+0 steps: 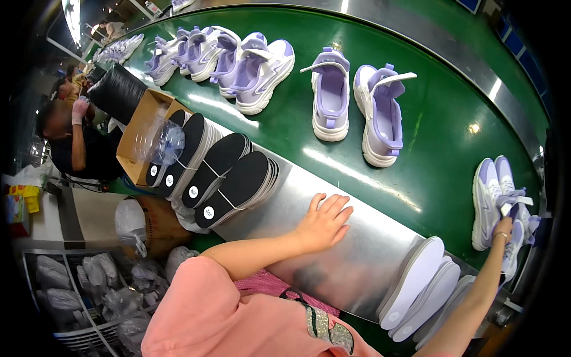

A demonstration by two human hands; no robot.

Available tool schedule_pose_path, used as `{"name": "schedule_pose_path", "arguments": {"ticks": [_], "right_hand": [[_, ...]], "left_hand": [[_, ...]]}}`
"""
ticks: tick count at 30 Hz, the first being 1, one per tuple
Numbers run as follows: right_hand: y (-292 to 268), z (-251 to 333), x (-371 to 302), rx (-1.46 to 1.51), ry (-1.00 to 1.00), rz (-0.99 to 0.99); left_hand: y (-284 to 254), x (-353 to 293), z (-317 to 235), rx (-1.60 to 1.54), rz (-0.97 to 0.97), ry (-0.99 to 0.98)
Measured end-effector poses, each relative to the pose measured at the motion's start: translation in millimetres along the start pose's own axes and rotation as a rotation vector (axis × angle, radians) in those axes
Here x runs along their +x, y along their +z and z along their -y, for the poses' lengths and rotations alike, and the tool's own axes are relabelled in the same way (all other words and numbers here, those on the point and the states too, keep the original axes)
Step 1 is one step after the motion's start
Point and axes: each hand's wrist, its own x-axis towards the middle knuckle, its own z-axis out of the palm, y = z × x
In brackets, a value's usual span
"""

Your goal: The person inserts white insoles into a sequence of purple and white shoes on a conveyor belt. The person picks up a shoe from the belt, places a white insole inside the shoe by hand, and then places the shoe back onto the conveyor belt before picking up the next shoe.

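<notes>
My left hand [324, 223] lies over the bare metal tray [363, 244], fingers spread, holding nothing. Far to the right, my right hand [504, 226] is closed at the top of a white-and-lavender sneaker [516, 238]; its fingertips are partly hidden. Right beside it stands another sneaker [485, 208] of the same colours, toe away from me. Ahead of my left hand, two open sneakers, one on the left [331, 98] and one on the right [380, 119], stand on the green table with their heels toward me and tongues pulled up.
Strapped stacks of black insoles [235, 181] lie at the tray's left end, white insoles [413, 282] at its right. More sneakers [259, 74] line the green table [285, 131]. A cardboard box [134, 140] holds clear plastic. A wire rack [89, 285] and another person [77, 137] are at left.
</notes>
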Motion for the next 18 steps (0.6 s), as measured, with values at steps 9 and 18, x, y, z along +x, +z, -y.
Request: {"name": "schedule_pose_path", "arguments": {"ticks": [9, 18], "right_hand": [[-73, 49, -104, 0.482, -0.288, -0.247], [-225, 151, -367, 0.497, -0.786, -0.178]], "left_hand": [[6, -5, 1, -0.147, -0.061, -0.083], [-73, -17, -79, -0.713, -0.264, -0.046]]}}
